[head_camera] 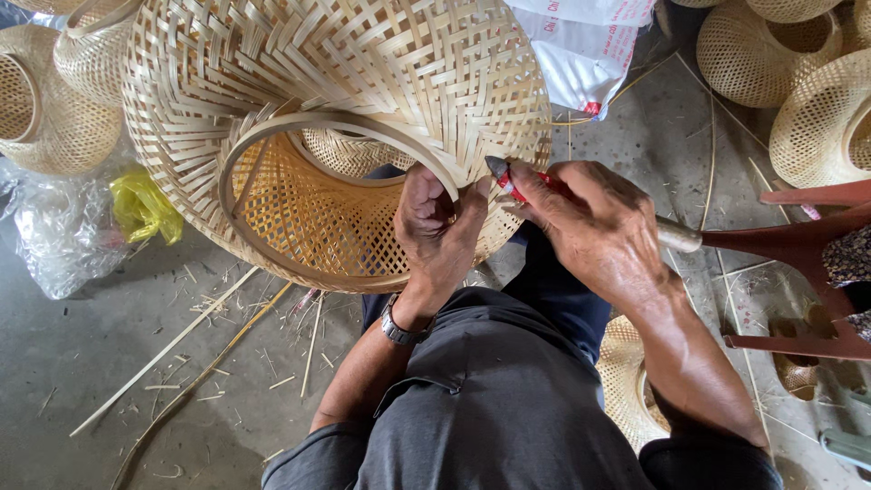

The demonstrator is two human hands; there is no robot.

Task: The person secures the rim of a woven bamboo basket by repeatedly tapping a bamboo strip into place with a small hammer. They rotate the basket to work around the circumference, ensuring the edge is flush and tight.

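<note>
A large woven bamboo basket (308, 82) rests on my knees, its round opening turned toward me. My left hand (435, 231) grips the basket's bent rim hoop (345, 127) at the lower right of the opening, thumb inside. My right hand (590, 222) is closed around a red-handled tool (508, 181) whose dark metal tip touches the weave just beside the rim. A wristwatch (397, 328) sits on my left wrist.
Finished woven baskets stand at the far left (50, 100) and the far right (817, 109). A red plastic stool (798, 245) is at my right. Bamboo strips (172, 349), a yellow bag (141, 209) and clear plastic lie on the concrete floor. A white sack (581, 45) lies behind.
</note>
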